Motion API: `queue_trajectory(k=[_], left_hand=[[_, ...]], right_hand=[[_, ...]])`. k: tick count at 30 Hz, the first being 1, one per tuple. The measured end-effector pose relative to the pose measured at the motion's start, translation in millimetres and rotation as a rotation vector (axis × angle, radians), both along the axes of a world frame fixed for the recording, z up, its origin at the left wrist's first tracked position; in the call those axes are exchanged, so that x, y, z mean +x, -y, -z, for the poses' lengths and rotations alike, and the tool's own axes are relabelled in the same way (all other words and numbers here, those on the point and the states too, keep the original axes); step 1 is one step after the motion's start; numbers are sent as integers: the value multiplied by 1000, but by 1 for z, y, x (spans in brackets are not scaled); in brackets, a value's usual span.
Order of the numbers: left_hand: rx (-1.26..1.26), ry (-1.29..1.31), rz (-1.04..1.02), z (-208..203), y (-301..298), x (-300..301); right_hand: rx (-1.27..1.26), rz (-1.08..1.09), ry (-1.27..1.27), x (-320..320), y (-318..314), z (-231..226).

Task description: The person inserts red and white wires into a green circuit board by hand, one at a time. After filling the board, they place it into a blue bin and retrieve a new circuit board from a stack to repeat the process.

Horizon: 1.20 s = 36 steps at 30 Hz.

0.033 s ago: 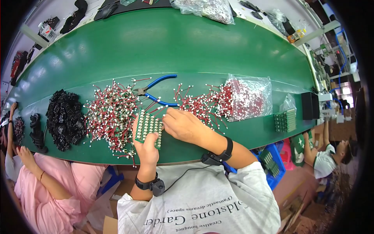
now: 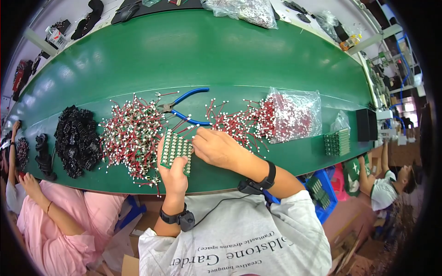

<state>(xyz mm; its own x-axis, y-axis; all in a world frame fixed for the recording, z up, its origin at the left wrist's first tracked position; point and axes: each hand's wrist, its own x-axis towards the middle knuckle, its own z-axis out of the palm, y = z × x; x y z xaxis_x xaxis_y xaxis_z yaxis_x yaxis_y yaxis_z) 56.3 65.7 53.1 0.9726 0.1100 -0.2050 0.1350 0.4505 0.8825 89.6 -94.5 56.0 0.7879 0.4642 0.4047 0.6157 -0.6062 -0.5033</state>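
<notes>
My left hand point(image 2: 174, 178) grips a green circuit board panel point(image 2: 176, 148) with rows of small pale parts, thumb over its lower face. My right hand point(image 2: 216, 146) is closed in a pinch against the panel's right edge; whatever its fingertips hold is hidden. To the left lies a big heap of red wires with white connectors and small boards point(image 2: 131, 138). Just beyond my hands rest blue-handled cutting pliers point(image 2: 186, 103), jaws toward that heap. On the right, more red wires with white connectors point(image 2: 232, 126) spill from a clear plastic bag point(image 2: 304, 115).
Black plastic parts point(image 2: 76, 140) form a pile at left. Stacked green panels point(image 2: 337, 142) and a black box point(image 2: 366, 125) stand at right. Below the table edge is a blue crate point(image 2: 326, 202) with panels. A co-worker in pink point(image 2: 69, 225) sits at left; another person point(image 2: 386, 188) is at far right.
</notes>
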Motion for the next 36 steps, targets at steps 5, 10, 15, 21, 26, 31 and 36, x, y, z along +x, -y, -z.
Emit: queue_trajectory(k=[5,10,15,21,26,31,36], left_hand=[[71,34,30,5,-2,-1],[38,9,8,4,-1,-4],[40,4,-11,4,-1,-6],[44,23,6,4,-2,-7],[106,36,28,-1,0,-9],[141,62,30,0,-2,-10],[173,87,20,-9,2,-13]], right_hand=[[-74,10,4,-1,-3,-1],[-86,51,-32,-4,-4,-2],[-48,67,-56,-3,-1,0],[-17,37,-80,-2,-1,0],[-83,44,0,-5,-6,-2],[-68,25,-91,-5,-5,-7],[39,31,-55,-5,-6,-3]])
